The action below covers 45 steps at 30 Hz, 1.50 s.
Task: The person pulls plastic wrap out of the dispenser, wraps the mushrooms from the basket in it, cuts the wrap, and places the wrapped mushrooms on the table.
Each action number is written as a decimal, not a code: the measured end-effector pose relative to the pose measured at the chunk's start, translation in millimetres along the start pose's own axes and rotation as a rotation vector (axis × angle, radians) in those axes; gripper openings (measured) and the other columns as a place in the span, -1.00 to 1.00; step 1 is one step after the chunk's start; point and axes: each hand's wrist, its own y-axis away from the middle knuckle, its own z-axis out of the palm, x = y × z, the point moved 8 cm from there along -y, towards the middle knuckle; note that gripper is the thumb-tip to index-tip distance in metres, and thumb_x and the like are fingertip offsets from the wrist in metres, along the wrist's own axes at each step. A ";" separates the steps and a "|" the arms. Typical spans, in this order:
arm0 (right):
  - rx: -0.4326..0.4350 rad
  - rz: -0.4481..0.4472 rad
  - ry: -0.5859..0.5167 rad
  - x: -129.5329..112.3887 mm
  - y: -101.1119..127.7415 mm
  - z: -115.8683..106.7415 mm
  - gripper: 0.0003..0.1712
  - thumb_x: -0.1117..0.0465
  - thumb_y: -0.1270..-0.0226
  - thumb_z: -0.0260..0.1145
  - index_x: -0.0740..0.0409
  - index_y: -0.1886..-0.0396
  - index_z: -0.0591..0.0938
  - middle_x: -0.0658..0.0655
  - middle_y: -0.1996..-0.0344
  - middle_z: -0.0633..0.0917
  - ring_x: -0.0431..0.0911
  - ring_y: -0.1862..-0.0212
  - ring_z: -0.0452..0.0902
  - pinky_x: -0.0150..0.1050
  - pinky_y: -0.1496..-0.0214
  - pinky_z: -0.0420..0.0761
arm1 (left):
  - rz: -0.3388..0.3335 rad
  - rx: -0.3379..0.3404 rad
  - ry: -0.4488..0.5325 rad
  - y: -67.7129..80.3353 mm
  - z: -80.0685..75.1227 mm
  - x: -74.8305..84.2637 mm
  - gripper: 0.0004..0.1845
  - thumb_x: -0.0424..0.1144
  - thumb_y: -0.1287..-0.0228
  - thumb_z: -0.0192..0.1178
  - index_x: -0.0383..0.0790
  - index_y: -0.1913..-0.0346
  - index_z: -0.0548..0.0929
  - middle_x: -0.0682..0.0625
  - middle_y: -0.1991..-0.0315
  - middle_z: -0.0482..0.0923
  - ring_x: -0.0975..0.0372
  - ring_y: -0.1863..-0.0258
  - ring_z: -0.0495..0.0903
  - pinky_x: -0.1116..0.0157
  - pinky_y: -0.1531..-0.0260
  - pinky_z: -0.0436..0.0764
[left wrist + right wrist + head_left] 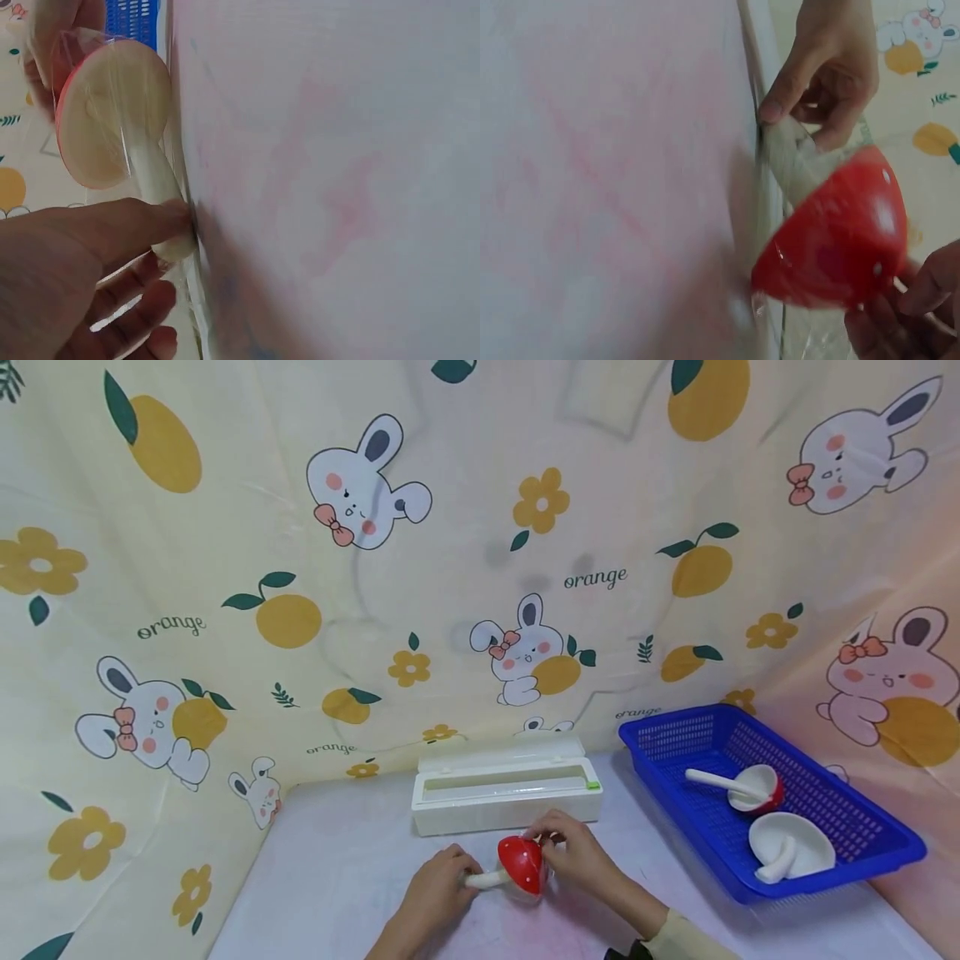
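Observation:
A mushroom-shaped ladle (521,865), its bowl red with white dots outside and cream inside, is held low over the table. Clear cling film (120,112) lies over the bowl and part of the handle. My left hand (441,893) pinches the end of the pale handle (156,171) between thumb and fingers. At the red back of the bowl (840,232), my right hand (573,852) has curled fingers, pinching the film by the bowl's edge. Behind both hands stands a white cling film dispenser box (510,814) with its lid raised.
To the right, a blue plastic basket (675,827) holds a red-backed ladle (757,789) and a white ladle (793,843). A white cloth (315,877) covers the table. A patterned curtain (450,577) with rabbits and oranges hangs close behind.

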 end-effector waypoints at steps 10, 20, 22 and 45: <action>-0.091 -0.377 -0.048 -14.0 15.3 -9.8 -0.39 0.65 -0.21 0.39 0.27 -0.27 0.65 0.19 -0.07 0.76 0.07 -0.03 0.72 -0.12 0.05 0.78 | 0.034 0.079 0.192 7.2 -14.3 -13.6 -0.77 -0.31 -0.26 0.49 0.05 0.07 0.83 0.22 0.15 0.69 0.34 0.26 0.48 0.34 0.25 0.52; -0.046 -0.333 -0.001 -8.5 15.3 -21.4 -0.51 0.38 -0.41 0.50 0.04 -0.23 0.56 -0.02 -0.09 0.75 -0.04 -0.13 0.71 0.03 -0.11 0.72 | 0.047 0.131 0.334 2.1 -19.4 -17.8 -0.70 -0.25 -0.46 0.42 -0.03 -0.15 0.61 0.10 0.08 0.74 0.30 0.33 0.50 0.34 0.28 0.47; -0.049 -0.350 -0.012 -9.6 15.3 -22.1 -0.51 0.37 -0.41 0.50 0.03 -0.25 0.56 -0.01 -0.11 0.74 -0.06 -0.14 0.70 0.01 -0.12 0.72 | 0.034 0.142 0.375 1.7 -20.2 -19.3 -0.72 -0.24 -0.50 0.38 -0.04 -0.15 0.59 0.09 0.05 0.71 0.26 0.32 0.53 0.32 0.27 0.50; 0.004 -0.372 0.148 -10.1 -3.6 -15.4 0.10 0.47 0.03 0.75 0.10 -0.47 0.33 0.08 -0.23 0.60 -0.12 -0.08 0.58 -0.24 -0.07 0.71 | -0.036 0.257 0.458 -7.1 -36.4 -18.9 -0.88 -0.19 -0.61 0.22 -0.06 -0.05 0.69 0.01 0.27 0.68 0.34 0.30 0.38 0.35 0.24 0.38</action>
